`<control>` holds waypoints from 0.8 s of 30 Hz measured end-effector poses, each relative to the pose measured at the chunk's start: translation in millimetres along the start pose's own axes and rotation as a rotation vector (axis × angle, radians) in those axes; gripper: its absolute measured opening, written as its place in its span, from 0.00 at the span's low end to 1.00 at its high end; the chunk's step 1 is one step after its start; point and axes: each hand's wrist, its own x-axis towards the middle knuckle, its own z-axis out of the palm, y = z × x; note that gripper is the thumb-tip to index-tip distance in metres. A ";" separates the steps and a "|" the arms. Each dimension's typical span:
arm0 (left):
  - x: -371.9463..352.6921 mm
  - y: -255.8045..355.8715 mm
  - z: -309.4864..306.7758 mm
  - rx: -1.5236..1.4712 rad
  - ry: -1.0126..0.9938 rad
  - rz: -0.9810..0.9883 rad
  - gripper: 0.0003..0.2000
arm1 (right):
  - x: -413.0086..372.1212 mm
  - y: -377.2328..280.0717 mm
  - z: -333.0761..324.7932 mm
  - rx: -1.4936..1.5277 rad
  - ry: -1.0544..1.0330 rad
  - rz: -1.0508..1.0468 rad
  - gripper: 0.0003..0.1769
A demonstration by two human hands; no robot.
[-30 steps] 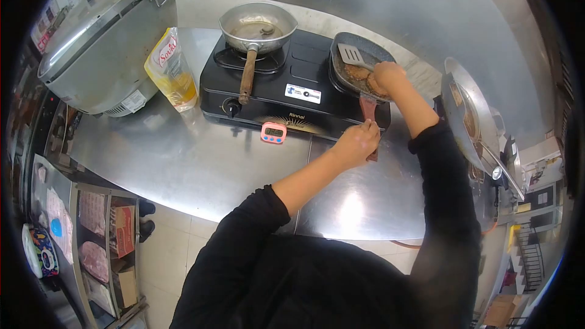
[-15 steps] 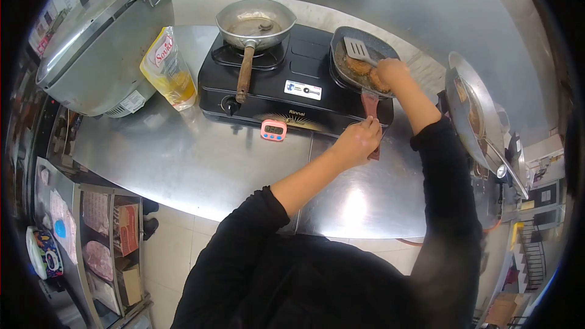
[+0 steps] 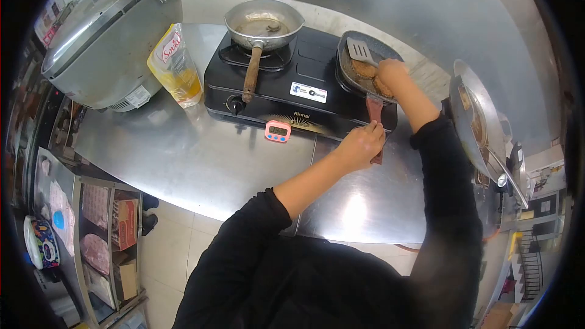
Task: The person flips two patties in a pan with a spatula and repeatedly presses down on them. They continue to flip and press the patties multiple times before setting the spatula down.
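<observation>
On the right burner of the black gas stove (image 3: 286, 100) sits a dark frying pan (image 3: 346, 41) with browned patties (image 3: 364, 69) in it. My left hand (image 3: 361, 145) is closed around the pan's reddish-brown handle (image 3: 374, 107). Over the pan's right side, my right hand (image 3: 393, 75) grips a slotted spatula (image 3: 361, 50), whose head lies above the upper patty. The right hand partly hides a second patty (image 3: 382, 87). A saucepan (image 3: 263, 39) with a wooden handle stands on the left burner.
A pink timer (image 3: 278, 131) is at the stove's front edge. An oil pouch (image 3: 177, 70) stands left of the stove, beside a large metal cooker (image 3: 116, 49). At the right is a big metal bowl (image 3: 481, 116) with utensils. Shelves (image 3: 109, 231) stand at lower left.
The whole view has shifted slightly, with the stove and pan a little lower and further right. Both hands keep their holds, and the spatula stays over the pan.
</observation>
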 end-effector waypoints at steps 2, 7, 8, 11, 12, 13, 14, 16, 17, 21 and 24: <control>-3.5 4.3 3.4 -0.023 -0.005 -0.018 0.30 | -19.5 -9.0 7.5 0.011 0.014 -0.028 0.16; 0.2 2.5 -2.6 -0.001 -0.020 -0.030 0.29 | -20.0 -10.3 19.1 0.027 0.054 0.002 0.15; 0.1 3.8 -0.6 0.004 -0.022 -0.030 0.30 | -15.9 1.1 15.4 -0.030 0.058 -0.090 0.15; 0.5 1.9 1.5 0.006 -0.024 -0.016 0.30 | -8.5 28.1 0.2 -0.118 0.060 -0.189 0.15; 1.0 1.4 -0.3 -0.016 -0.024 -0.008 0.30 | -5.2 31.0 -2.5 -0.135 0.051 -0.197 0.15; 0.6 0.8 -0.6 -0.042 -0.030 -0.003 0.30 | -3.6 30.8 1.6 -0.105 0.060 -0.173 0.15; 0.4 0.3 -1.8 -0.037 -0.024 -0.006 0.30 | -7.2 28.6 9.1 -0.072 0.060 -0.148 0.15; 0.9 0.3 -1.4 -0.034 -0.014 -0.012 0.31 | -8.3 22.4 21.4 0.007 0.051 -0.088 0.15; -1.1 2.0 0.3 -0.038 -0.020 -0.015 0.31 | -8.2 18.3 29.4 0.056 0.041 -0.053 0.15; -0.7 0.5 -0.1 0.008 -0.025 -0.011 0.32 | -2.8 15.5 27.6 0.077 0.007 0.018 0.18; 1.3 2.0 -2.8 0.003 -0.055 -0.008 0.32 | -3.2 23.5 -4.2 -0.197 -0.067 -0.140 0.17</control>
